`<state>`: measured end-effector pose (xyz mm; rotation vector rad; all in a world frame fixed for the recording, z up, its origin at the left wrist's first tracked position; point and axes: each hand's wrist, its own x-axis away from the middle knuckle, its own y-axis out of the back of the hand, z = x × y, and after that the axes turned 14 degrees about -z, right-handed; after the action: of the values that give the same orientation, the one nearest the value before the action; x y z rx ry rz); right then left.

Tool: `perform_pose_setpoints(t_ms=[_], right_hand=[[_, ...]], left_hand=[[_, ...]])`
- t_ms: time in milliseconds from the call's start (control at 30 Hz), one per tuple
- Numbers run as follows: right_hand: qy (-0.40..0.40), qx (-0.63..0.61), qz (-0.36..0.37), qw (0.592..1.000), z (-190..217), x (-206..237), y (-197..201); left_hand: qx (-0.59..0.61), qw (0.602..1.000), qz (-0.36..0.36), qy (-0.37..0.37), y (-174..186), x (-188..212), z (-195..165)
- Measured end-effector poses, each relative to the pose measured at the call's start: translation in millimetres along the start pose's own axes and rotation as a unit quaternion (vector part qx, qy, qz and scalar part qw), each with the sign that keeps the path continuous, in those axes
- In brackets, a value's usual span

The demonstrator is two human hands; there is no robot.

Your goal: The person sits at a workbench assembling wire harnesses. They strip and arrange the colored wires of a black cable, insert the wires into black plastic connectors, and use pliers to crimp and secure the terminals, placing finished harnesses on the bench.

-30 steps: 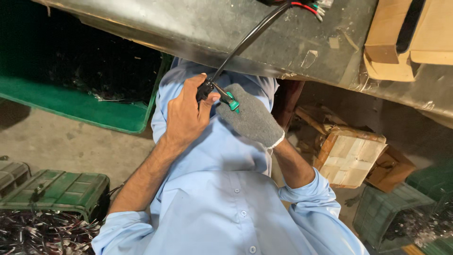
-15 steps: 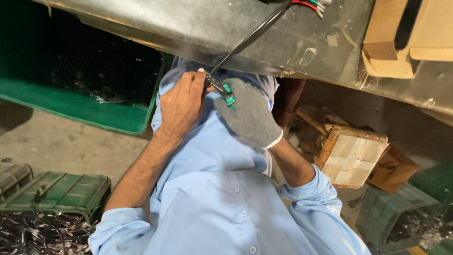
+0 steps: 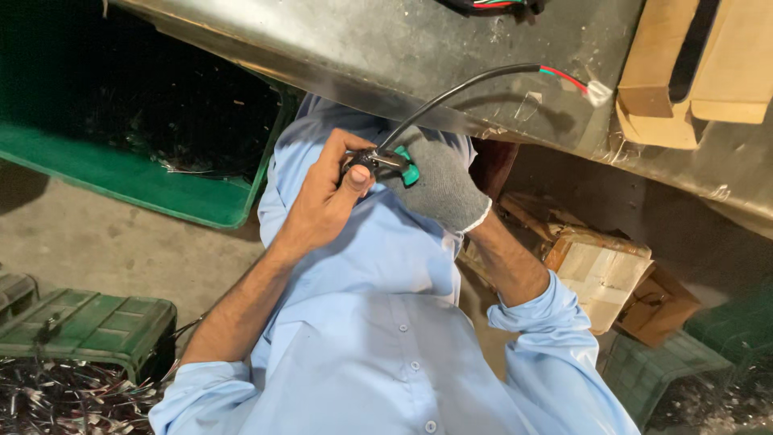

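My bare left hand [image 3: 326,197] pinches the near end of a black cable [image 3: 451,90] between thumb and fingers, close to my chest. My right hand [image 3: 439,184], in a grey knit glove, grips a small tool with a green handle [image 3: 410,171] whose metal tip meets the cable end at my left thumb. The cable arcs up over the grey metal table [image 3: 346,40] and ends in red and green wires with a white connector [image 3: 597,91]. My light blue shirt [image 3: 378,322] fills the lower middle of the view.
Cardboard boxes [image 3: 700,64] lie on the table's right end. A big green bin [image 3: 129,181] stands at the left. Green crates [image 3: 88,322] with wire scraps [image 3: 64,399] are at bottom left. A taped cardboard box [image 3: 600,270] and another green crate [image 3: 668,370] sit at the right.
Both hands have stayed together at my chest with small shifts. The cable's far end, with its coloured wires and white connector, now lies lower and further right on the table.
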<state>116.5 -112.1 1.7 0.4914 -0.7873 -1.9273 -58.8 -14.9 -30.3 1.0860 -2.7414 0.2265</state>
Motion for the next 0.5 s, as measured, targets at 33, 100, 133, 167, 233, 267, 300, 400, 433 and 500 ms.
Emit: perform_pose_setpoints(t_ms=[33,100,133,167,233,267,300,400,433,500], right_hand=[[-0.023,-0.025,0.018,0.999,-1.7,1.4,0.9],[-0.054,-0.064,0.024,0.996,-4.0,4.8,2.0],[-0.06,-0.08,0.013,0.995,-3.8,8.0,2.7],[-0.065,-0.096,0.003,0.993,-3.6,11.1,3.0],[-0.092,-0.076,0.023,0.993,-2.1,17.0,3.3],[-0.106,-0.065,0.032,0.992,-1.1,18.3,3.4],[-0.139,-0.065,0.048,0.987,0.4,18.9,2.0],[-0.179,-0.076,0.065,0.979,6.6,16.9,1.3],[-0.146,-0.087,0.059,0.984,8.1,15.5,3.8],[-0.09,-0.072,0.058,0.992,10.8,12.7,13.3]], left_hand=[[0.005,1.0,-0.008,0.003,-2.5,0.5,-0.1],[0.014,1.0,-0.023,0.007,-6.8,-0.6,-2.6],[-0.047,0.997,-0.042,-0.044,-7.8,-1.8,-5.0],[-0.108,0.988,-0.062,-0.094,-9.0,-3.2,-7.9],[-0.231,0.953,-0.091,-0.174,-10.4,-7.5,-13.9],[-0.292,0.929,-0.101,-0.205,-10.3,-10.7,-16.0],[-0.351,0.9,-0.106,-0.236,-10.1,-13.5,-17.3],[-0.315,0.92,-0.095,-0.213,-2.7,-18.0,-14.4],[-0.286,0.919,-0.133,-0.238,2.3,-18.1,-11.1],[-0.231,0.908,-0.211,-0.278,15.7,-12.7,-2.4]])
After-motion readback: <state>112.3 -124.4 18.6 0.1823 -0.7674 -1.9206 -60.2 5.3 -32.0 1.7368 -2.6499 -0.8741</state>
